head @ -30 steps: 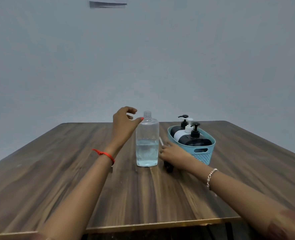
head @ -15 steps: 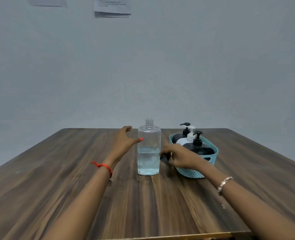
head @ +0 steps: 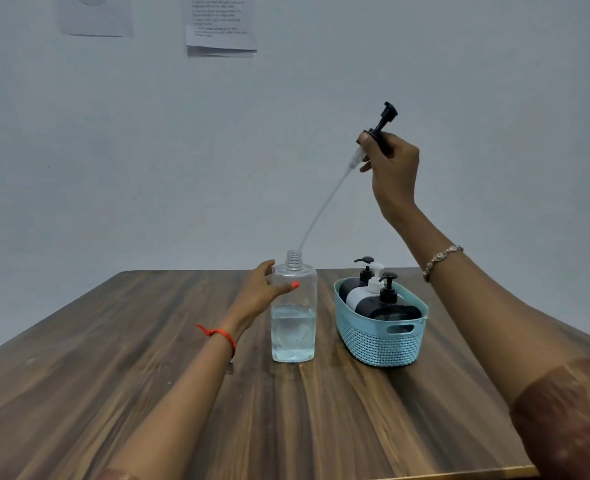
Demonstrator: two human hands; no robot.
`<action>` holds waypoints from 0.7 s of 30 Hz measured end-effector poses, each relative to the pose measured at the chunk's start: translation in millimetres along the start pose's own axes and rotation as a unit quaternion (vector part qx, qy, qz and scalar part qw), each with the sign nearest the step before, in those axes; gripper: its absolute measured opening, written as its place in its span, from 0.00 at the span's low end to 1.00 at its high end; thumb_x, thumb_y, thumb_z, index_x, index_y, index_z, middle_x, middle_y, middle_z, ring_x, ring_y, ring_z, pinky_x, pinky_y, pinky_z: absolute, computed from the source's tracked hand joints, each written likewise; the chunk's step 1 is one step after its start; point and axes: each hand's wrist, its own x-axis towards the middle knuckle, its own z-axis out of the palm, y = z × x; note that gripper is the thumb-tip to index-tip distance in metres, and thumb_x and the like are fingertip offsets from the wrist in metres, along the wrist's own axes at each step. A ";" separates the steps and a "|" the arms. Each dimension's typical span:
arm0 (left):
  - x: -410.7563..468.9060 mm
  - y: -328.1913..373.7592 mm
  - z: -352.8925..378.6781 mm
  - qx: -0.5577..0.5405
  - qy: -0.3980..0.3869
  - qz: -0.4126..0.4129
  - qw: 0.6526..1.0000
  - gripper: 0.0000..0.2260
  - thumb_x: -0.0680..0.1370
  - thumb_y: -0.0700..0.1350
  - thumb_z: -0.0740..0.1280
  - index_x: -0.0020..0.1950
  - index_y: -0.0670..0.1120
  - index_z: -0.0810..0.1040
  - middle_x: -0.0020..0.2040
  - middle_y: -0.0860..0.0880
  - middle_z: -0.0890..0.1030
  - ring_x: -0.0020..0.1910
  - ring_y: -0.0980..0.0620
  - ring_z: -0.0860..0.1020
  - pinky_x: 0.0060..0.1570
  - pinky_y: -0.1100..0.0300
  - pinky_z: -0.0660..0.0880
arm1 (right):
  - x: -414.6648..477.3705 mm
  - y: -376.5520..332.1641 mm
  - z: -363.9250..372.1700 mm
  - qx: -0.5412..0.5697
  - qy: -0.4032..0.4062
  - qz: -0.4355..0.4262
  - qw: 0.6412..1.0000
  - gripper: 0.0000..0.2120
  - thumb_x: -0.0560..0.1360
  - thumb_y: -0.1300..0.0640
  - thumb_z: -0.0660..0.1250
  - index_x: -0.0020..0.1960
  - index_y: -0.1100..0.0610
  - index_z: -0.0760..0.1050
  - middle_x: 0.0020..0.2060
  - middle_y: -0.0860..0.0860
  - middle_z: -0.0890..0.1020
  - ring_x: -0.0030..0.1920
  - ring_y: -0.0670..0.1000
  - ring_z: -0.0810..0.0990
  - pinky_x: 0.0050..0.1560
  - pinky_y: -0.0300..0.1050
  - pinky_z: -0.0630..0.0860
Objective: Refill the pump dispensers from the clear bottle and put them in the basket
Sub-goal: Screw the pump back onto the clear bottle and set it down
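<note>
Looks nearly wrapped up: three pump dispensers already sit in the basket, while the left hand grips the half-full clear bottle standing on the surface and the right hand pinches a pump head, tube tip just beside the open neck.
</note>
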 end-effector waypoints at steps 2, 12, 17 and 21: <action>0.8 1.4 -0.6 0.005 0.001 0.002 1.000 0.36 0.72 0.46 0.73 0.75 0.43 0.59 0.73 0.43 0.66 0.69 0.46 0.69 0.63 0.56 0.69 | 5.5 -1.2 6.6 -0.001 -0.001 -0.005 1.000 0.07 0.75 0.59 0.66 0.46 0.63 0.80 0.35 0.51 0.80 0.37 0.49 0.77 0.34 0.40 0.76; 1.0 5.1 -3.8 0.047 0.007 0.010 0.999 0.33 0.74 0.48 0.71 0.74 0.42 0.61 0.73 0.44 0.67 0.69 0.46 0.68 0.64 0.56 0.68 | -2.4 16.3 32.9 -0.059 -0.057 -0.010 0.997 0.08 0.74 0.58 0.68 0.44 0.63 0.80 0.36 0.62 0.81 0.36 0.52 0.76 0.40 0.54 0.77; 0.0 9.1 0.6 0.057 0.007 0.018 0.998 0.35 0.73 0.50 0.71 0.75 0.42 0.60 0.73 0.44 0.67 0.69 0.47 0.69 0.61 0.60 0.67 | -27.0 31.3 45.0 -0.096 -0.157 0.030 0.983 0.08 0.73 0.59 0.69 0.47 0.63 0.81 0.40 0.57 0.83 0.34 0.40 0.78 0.41 0.42 0.75; 2.5 12.5 7.4 0.044 -0.005 0.011 0.999 0.39 0.73 0.50 0.72 0.76 0.42 0.55 0.74 0.44 0.64 0.70 0.47 0.67 0.61 0.60 0.65 | -60.6 52.5 50.5 -0.161 -0.246 0.079 0.953 0.10 0.71 0.57 0.71 0.46 0.64 0.81 0.42 0.58 0.84 0.36 0.46 0.77 0.38 0.34 0.71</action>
